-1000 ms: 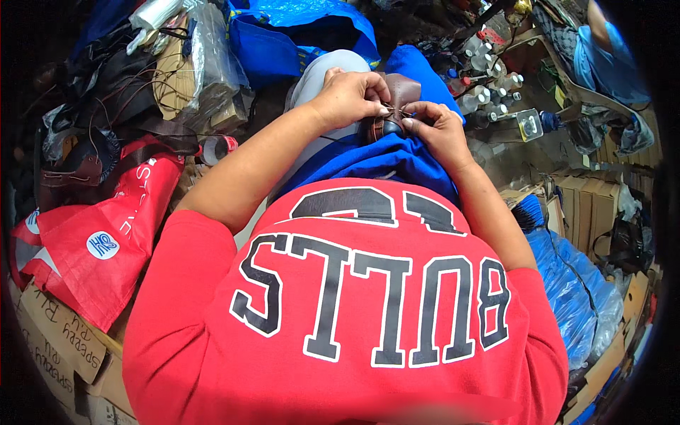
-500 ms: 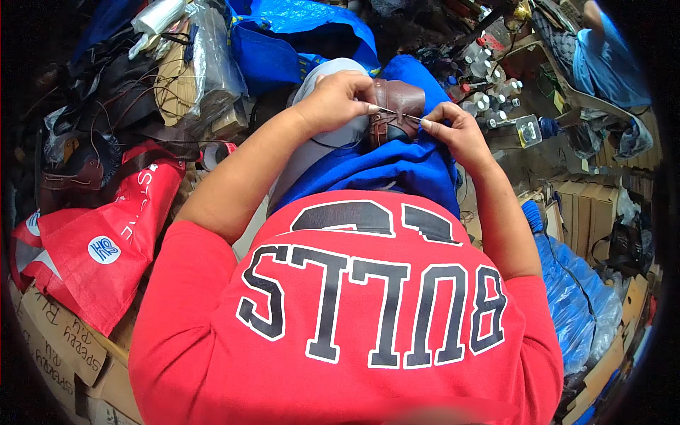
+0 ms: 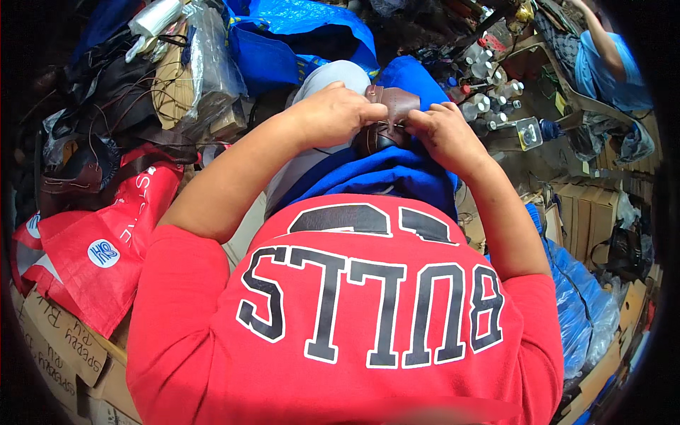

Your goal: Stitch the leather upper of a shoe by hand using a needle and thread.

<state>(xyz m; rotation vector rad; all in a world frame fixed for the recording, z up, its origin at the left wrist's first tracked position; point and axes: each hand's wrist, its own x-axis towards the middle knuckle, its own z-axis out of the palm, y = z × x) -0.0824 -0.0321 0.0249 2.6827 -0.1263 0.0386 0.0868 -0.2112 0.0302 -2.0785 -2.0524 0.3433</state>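
A brown leather shoe (image 3: 395,101) rests on the blue cloth (image 3: 368,166) over my lap, between my two hands. My left hand (image 3: 338,117) is closed at the shoe's left side, fingers curled in a pinch. At the opposite side my right hand (image 3: 445,134) is also closed, thumb and fingertips pressed together. A thin cord (image 3: 389,124) runs across the front of the shoe between both pinches. Whether it is a lace or a stitching thread I cannot tell. My fingers hide its ends.
Clear plastic bottles (image 3: 489,99) stand at the right, near another person's arm (image 3: 602,42). A red bag (image 3: 106,244) and another brown shoe (image 3: 74,173) lie at the left. A blue bag (image 3: 304,42) sits ahead; blue plastic wrap (image 3: 577,304) is at my right.
Both hands have curled inward and turned over, closer to the shoe. Less of the cord shows now. The other person's arm has come further into view.
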